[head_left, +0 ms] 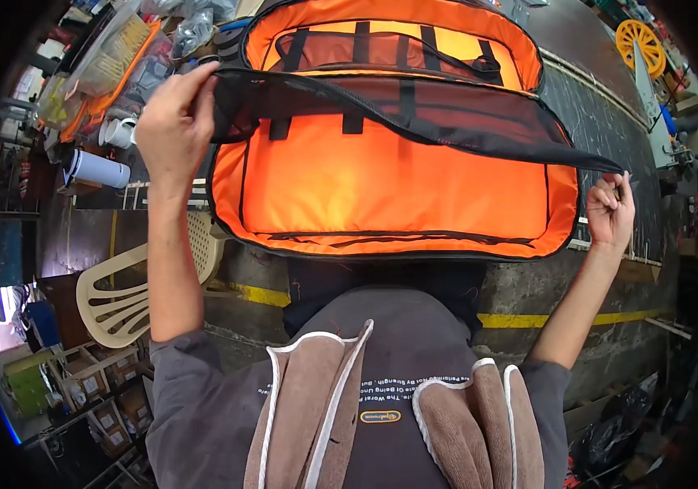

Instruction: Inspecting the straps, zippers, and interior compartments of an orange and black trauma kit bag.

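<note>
An open bag [398, 191] with a bright orange lining and black edging lies in front of me. Its black mesh flap [463, 122], edged with a zip, is raised and stretched across the bag between my hands. My left hand [176, 122] pinches the flap's left corner. At the right, lower down, my right hand [611, 210] pinches the other corner between thumb and fingertips. Beyond the flap, the bag's other half [520, 37] lies open, also orange-lined, with a mesh pocket [365, 50] and black straps.
The bag rests on a dark worktable [622, 122]. At the far left are a clear plastic bin [112, 57], a white mug [119, 133] and a pale cylindrical container [98, 168]. A beige plastic chair [116, 297] stands lower left. A yellow wheel [640, 47] is at the far right.
</note>
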`<state>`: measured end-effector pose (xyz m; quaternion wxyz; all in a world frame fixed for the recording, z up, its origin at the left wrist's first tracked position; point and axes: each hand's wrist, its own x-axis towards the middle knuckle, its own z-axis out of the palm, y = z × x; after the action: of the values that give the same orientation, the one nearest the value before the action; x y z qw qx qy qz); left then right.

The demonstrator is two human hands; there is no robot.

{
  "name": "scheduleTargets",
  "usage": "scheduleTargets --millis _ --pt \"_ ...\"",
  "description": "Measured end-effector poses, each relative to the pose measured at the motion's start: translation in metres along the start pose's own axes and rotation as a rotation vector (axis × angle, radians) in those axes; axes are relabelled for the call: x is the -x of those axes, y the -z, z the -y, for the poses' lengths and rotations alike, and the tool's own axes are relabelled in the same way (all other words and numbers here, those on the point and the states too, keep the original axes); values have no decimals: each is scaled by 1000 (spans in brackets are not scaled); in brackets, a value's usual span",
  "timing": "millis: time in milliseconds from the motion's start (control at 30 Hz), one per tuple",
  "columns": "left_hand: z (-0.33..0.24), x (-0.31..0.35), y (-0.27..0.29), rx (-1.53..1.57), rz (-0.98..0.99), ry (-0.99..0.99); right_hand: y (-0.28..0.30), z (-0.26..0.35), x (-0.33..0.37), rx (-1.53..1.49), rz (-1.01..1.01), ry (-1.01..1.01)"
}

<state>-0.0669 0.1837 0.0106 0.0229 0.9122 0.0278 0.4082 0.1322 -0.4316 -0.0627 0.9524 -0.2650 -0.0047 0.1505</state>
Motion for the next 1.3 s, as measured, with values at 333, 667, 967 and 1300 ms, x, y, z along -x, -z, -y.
scheduleTargets --millis 333,667,967,1300 --pt "16 36 -47 22 485 266 65 -14 -24 110 -144 25" --pt "-1 113 7 239 544 323 50 -33 1 115 -212 132" --pt "-6 130 63 444 870 439 54 -6 69 777 -333 186" --pt "-14 201 -20 228 244 688 75 -63 67 1194 -532 378"
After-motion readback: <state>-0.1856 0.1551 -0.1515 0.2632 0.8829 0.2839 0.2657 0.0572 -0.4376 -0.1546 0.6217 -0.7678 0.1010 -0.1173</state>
